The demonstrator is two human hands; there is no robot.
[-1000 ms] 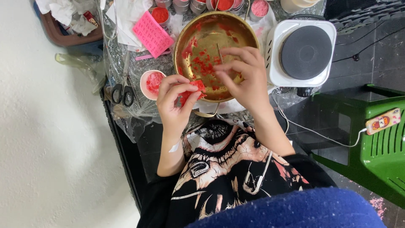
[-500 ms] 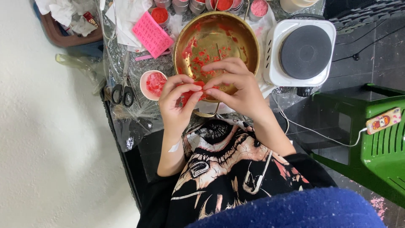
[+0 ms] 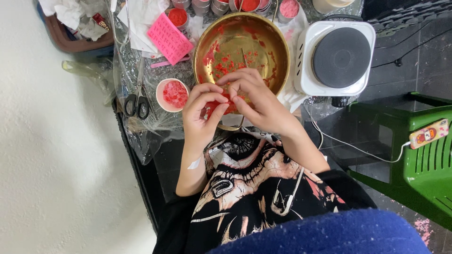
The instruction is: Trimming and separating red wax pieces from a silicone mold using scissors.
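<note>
The left hand (image 3: 201, 113) and the right hand (image 3: 256, 101) meet fingertip to fingertip over the near rim of the brass bowl (image 3: 278, 47), and both pinch one small red piece (image 3: 221, 104) between them; the fingers are closed tight around it, and its exact shape cannot be told because the fingers cover most of it. The piece sits just above the bowl's near edge, on the side toward the person's body. Inside the bowl, red scraps (image 3: 223, 66) lie scattered across the bottom and up the left wall, and a thin metal rod (image 3: 245, 56) leans in the middle. Just left of the left hand stands a small white cup (image 3: 172, 95) filled with red bits, apart from the bowl's rim. Beyond the cup, a pair of scissors (image 3: 137, 99) lies on crumpled clear plastic sheet (image 3: 141, 136), near the table's left edge. A pink mould (image 3: 169, 37) lies above the cup, beside white paper. To the right, a white hot plate (image 3: 335, 59) with a dark round top sits just beside the bowl, leaving little room on that side. Small round tins (image 3: 179, 18) line the far edge. A green plastic chair (image 3: 414, 164) stands well apart on the right, with a phone (image 3: 428, 133) on its seat.
</note>
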